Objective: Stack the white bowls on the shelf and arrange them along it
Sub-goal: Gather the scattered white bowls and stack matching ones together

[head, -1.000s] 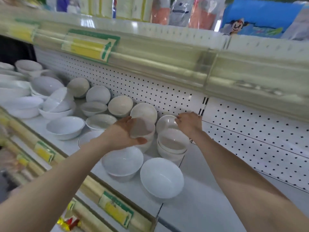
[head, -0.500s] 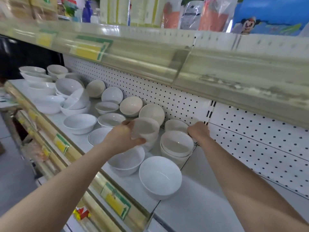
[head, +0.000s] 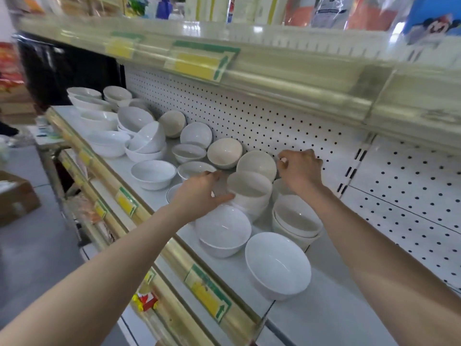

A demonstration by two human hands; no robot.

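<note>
Two hands reach over the shelf (head: 329,310). Our left hand (head: 202,193) grips the top bowl (head: 249,187) by its left rim. That bowl sits atop a short stack (head: 257,208) at mid-shelf. Our right hand (head: 300,169) hangs just beside a leaning bowl (head: 257,162) propped against the pegboard (head: 249,113). Its fingers are curled, and we cannot tell whether they touch the rim. A second stack (head: 296,221) stands just right of the first. Near the shelf's edge stand a front bowl (head: 223,231) and an end bowl (head: 278,263), both upright.
</note>
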